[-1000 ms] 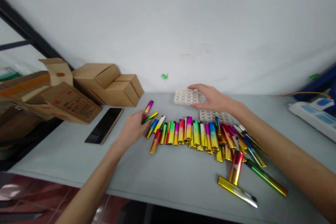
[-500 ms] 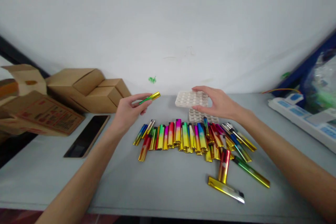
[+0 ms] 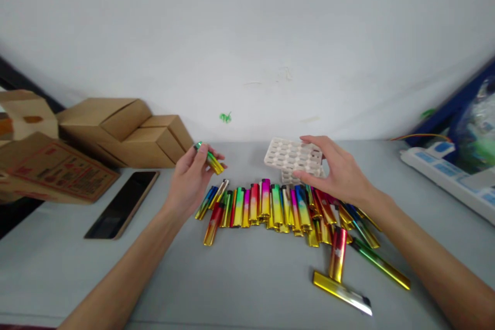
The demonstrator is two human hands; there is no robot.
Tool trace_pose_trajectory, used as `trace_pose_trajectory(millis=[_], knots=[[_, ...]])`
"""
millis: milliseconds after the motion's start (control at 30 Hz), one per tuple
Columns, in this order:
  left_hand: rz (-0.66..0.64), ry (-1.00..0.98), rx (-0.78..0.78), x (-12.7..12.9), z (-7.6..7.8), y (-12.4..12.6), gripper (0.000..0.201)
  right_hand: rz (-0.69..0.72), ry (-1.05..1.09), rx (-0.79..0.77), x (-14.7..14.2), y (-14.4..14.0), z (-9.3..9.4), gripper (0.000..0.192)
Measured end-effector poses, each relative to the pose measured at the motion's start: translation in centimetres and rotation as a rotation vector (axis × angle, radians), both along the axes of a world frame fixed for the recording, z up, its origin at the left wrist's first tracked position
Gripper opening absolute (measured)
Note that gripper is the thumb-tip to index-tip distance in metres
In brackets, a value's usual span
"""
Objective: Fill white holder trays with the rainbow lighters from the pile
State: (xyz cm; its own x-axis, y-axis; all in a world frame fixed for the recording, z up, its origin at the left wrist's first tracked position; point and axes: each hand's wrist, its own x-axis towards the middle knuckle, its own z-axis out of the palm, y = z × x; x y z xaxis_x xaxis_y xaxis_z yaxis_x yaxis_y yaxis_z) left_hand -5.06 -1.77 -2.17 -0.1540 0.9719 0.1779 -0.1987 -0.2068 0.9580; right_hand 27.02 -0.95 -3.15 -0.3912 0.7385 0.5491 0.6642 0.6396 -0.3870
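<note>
My left hand (image 3: 190,180) holds a green and gold lighter (image 3: 209,158) above the grey table (image 3: 247,278), near the left end of a row of several shiny coloured lighters (image 3: 270,206). Gripped by its right edge in my right hand (image 3: 340,172), a white cell tray (image 3: 292,155) is tilted up just behind the row. A second white tray lies under it, mostly hidden. Three more lighters (image 3: 340,289) lie apart at the front right.
A black phone (image 3: 122,203) lies on the table to the left. Cardboard boxes (image 3: 127,131) are stacked at the back left against the white wall. A white power strip (image 3: 448,178) and blue items sit at the far right.
My left hand picked the green and gold lighter off the table, lifted it and turned it in the fingers. My right hand has tilted the white tray and drawn it nearer.
</note>
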Motion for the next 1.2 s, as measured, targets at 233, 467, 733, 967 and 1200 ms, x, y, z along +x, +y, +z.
trace_pose_trajectory(millis=[233, 467, 733, 967, 1200], knots=[[-0.167, 0.31, -0.027, 2.0, -0.3, -1.7, 0.035, -0.004, 0.211, -0.125, -0.7, -0.6, 0.1, 0.073], [-0.233, 0.464, 0.003, 2.1, -1.4, -2.0, 0.04, 0.054, 0.341, -0.283, -0.7, -0.4, -1.0, 0.074], [-0.114, 0.701, 0.026, 1.1, -1.8, -1.6, 0.042, 0.182, 0.138, -0.292, -3.1, 4.7, -1.7, 0.065], [0.046, 1.061, 0.169, 0.3, -0.9, -1.9, 0.041, 0.214, -0.21, -0.185, -8.0, 8.3, -3.2, 0.067], [0.04, 1.097, 0.16, -0.5, -1.1, -1.3, 0.04, 0.347, -0.288, -0.181, -6.7, 8.0, -4.5, 0.081]])
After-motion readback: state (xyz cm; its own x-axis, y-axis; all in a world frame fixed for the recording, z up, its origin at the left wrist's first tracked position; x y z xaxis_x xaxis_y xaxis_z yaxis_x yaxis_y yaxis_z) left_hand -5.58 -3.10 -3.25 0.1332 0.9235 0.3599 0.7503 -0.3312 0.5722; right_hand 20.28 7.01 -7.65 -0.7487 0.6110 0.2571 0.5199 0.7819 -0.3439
